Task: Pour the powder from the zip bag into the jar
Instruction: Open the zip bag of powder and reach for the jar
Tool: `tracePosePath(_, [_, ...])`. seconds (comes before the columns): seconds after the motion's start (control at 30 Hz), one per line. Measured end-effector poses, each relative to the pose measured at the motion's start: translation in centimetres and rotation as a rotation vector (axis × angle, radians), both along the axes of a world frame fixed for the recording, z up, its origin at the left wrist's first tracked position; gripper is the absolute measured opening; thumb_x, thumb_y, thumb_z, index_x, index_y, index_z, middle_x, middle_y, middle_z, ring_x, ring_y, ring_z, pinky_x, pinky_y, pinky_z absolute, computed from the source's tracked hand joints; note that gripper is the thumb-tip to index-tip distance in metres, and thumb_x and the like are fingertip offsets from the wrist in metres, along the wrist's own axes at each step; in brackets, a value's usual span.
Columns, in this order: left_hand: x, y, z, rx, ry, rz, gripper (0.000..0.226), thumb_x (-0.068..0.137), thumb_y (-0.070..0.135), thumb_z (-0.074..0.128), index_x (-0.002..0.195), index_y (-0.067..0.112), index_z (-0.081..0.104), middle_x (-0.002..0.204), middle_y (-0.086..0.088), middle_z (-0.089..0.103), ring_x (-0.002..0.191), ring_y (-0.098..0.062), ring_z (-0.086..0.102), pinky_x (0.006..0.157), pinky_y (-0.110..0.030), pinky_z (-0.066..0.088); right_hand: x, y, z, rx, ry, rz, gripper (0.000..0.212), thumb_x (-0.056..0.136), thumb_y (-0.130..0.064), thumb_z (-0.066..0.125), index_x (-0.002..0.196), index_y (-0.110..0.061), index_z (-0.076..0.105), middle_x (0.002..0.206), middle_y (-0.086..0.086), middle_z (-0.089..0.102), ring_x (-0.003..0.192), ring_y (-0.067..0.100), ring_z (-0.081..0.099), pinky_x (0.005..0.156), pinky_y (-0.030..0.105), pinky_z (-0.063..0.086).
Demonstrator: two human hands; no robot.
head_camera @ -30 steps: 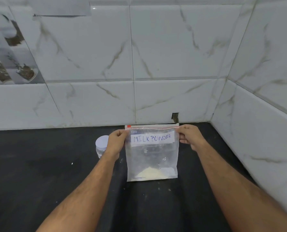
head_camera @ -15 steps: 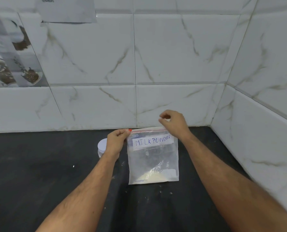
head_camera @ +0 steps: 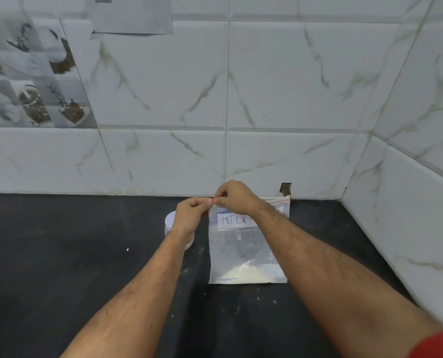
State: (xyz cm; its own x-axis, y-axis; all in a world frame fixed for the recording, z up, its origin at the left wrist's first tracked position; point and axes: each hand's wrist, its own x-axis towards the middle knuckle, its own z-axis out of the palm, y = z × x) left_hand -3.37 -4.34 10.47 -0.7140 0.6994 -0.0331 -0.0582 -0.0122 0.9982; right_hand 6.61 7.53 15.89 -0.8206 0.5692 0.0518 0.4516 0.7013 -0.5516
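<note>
The zip bag (head_camera: 243,254) stands upright on the dark desk (head_camera: 60,267), long axis vertical, red zip edge up, powder (head_camera: 243,273) settled at its base. Both hands meet at the bag's top left corner — the left hand (head_camera: 190,215) pinches it, and the right hand (head_camera: 237,196), which 0.5 s ago hovered above the bag's top right, now pinches the red zip beside it. The jar (head_camera: 172,222) sits just left of the bag, partly behind the left wrist.

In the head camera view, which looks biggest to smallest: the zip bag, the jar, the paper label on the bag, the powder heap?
1. zip bag
2. jar, though mostly hidden behind the left hand, so unsure against the next
3. powder heap
4. label, partly covered by the right arm
</note>
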Motion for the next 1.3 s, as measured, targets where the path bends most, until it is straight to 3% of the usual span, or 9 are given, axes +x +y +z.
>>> tracePosePath(0.13, [-0.2,-0.1,0.0,-0.018,0.016,0.003,0.009,0.092,0.01,0.068,0.088,0.01,0.077,0.066,0.011,0.073,0.054,0.005,0.063,0.051,-0.008,0.045,-0.2,0.3,-0.1,-0.092,0.051,0.008,0.012,0.086,-0.019,0.074,0.092,-0.01,0.079,0.086,-0.001,0.074,0.086,0.016,0.067,0.085,0.036,0.055])
tracePosePath(0.23, [-0.4,-0.1,-0.1,-0.036,0.014,-0.009,0.009,0.092,0.011,0.069,0.093,0.007,0.077,0.078,0.002,0.076,0.065,-0.002,0.068,0.061,-0.014,0.049,-0.1,0.4,-0.3,-0.129,0.078,0.015,0.012,0.086,-0.017,0.076,0.091,-0.007,0.079,0.088,0.004,0.075,0.08,0.012,0.064,0.078,0.032,0.053])
tracePosePath(0.37, [-0.8,-0.2,-0.3,-0.061,0.016,-0.032,0.011,0.092,0.015,0.07,0.095,0.008,0.077,0.085,-0.002,0.078,0.074,-0.008,0.069,0.068,-0.019,0.05,-0.2,0.4,-0.6,-0.126,0.084,0.03,0.008,0.087,-0.019,0.075,0.089,-0.013,0.079,0.079,-0.006,0.07,0.08,0.01,0.065,0.078,0.029,0.053])
tracePosePath(0.47, [-1.1,-0.2,-0.2,-0.066,0.024,-0.046,0.011,0.092,0.014,0.069,0.096,0.006,0.077,0.093,-0.008,0.078,0.083,-0.015,0.071,0.077,-0.025,0.052,-0.1,0.2,-0.7,-0.111,0.071,0.022,0.008,0.087,-0.022,0.074,0.088,-0.016,0.079,0.078,-0.01,0.069,0.083,0.011,0.066,0.083,0.035,0.056])
tracePosePath(0.63, [-0.6,0.1,0.0,-0.063,0.062,-0.032,0.01,0.094,0.009,0.066,0.09,0.01,0.075,0.082,0.0,0.075,0.075,-0.009,0.067,0.073,-0.02,0.049,0.0,0.0,-0.2,-0.035,0.023,0.004,0.012,0.086,-0.023,0.068,0.074,-0.025,0.071,0.07,-0.017,0.063,0.081,0.011,0.062,0.093,0.045,0.05])
tracePosePath(0.8, [-0.2,0.4,-0.1,-0.102,0.133,-0.044,0.011,0.096,0.009,0.063,0.094,0.006,0.073,0.088,-0.004,0.073,0.081,-0.014,0.063,0.082,-0.028,0.052,0.5,0.0,-0.2,0.005,-0.019,-0.006,0.011,0.087,-0.021,0.063,0.079,-0.022,0.069,0.072,-0.016,0.062,0.084,0.014,0.061,0.094,0.045,0.05])
tracePosePath(1.03, [-0.8,0.8,0.0,-0.154,0.163,-0.002,0.016,0.097,0.01,0.061,0.083,0.012,0.07,0.083,-0.004,0.068,0.084,-0.019,0.06,0.09,-0.038,0.052,2.0,1.3,-0.2,0.028,-0.017,-0.043,0.011,0.089,-0.022,0.063,0.084,-0.017,0.071,0.074,-0.015,0.062,0.088,0.017,0.064,0.09,0.041,0.052])
tracePosePath(1.3, [-1.1,1.2,0.1,-0.166,0.169,-0.007,0.014,0.098,0.012,0.06,0.09,0.006,0.069,0.085,-0.005,0.067,0.084,-0.018,0.058,0.088,-0.033,0.05,4.1,2.9,0.3,0.035,-0.042,-0.049,0.014,0.089,-0.017,0.062,0.077,-0.022,0.068,0.082,-0.012,0.066,0.093,0.019,0.065,0.092,0.044,0.053])
